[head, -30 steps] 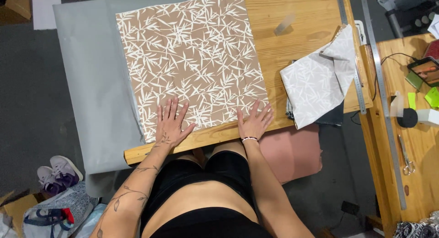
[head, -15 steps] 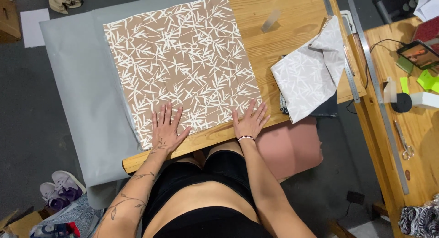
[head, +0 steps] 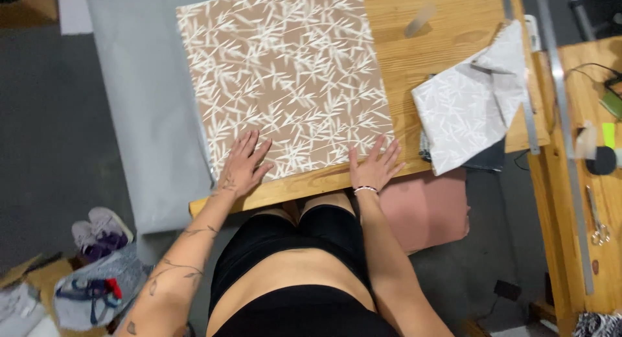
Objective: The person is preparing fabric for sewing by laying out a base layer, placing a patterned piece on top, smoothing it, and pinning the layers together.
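Wood shows nearest you — the front edge of the surface (head: 304, 185), a pale plank running across just above your lap. Your left hand (head: 241, 165) lies flat at the near left corner of the brown leaf-print fabric (head: 285, 78), fingers spread and pressing down. Your right hand (head: 374, 165) rests the same way at the near right corner, fingers fanned, palm partly on the bare wood. Neither hand pinches anything; both are splayed and weighting the cloth.

That brown fabric sits square on the surface, its near hem just inside the front edge, its left side lying over a grey sheet (head: 142, 110) that hangs off the surface toward the floor. It looks thin, light and limp — it will likely slide on the wood and wrinkle if you push it, so take it by the corners or along a hem, lifting with both hands rather than dragging from the middle.

To your right, apart from the brown piece, a folded pale grey fabric (head: 470, 107) with the same leaf pattern rests on something dark at the surface's right end. Beyond it a long metal ruler (head: 562, 116) lies along a second wooden bench, with scissors (head: 599, 230) beside it. Down at floor level to your left are shoes (head: 100, 230); a pink cushion (head: 424, 207) lies under the surface.
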